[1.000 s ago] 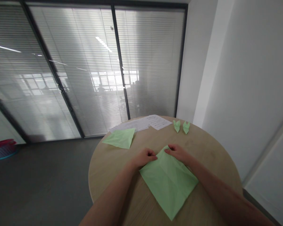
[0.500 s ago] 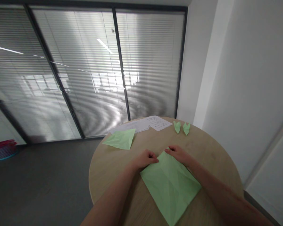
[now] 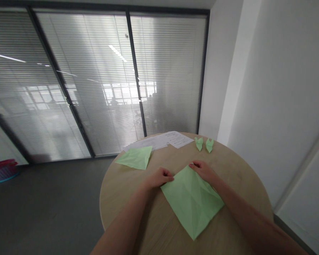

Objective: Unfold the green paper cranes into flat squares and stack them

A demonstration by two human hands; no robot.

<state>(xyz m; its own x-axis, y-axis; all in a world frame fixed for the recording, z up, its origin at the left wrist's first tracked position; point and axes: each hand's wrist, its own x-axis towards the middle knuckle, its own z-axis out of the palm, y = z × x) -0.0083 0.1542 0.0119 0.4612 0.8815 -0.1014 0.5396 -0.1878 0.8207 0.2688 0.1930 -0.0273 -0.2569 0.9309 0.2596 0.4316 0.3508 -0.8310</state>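
paper (image 3: 193,203): creased, green, lies cornerwise on the counter (image 3: 117,198);
left hand (image 3: 161,177): fingers pinch its far-left edge;
right hand (image 3: 203,170): fingers pinch its far corner;
folded shapes (image 3: 199,144): two, green, beyond the right hand

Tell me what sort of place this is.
Probably an office or small meeting room. Behind the round, wood-toned table runs a framed glass partition with blinds, and printed sheets lie on the table's far side.
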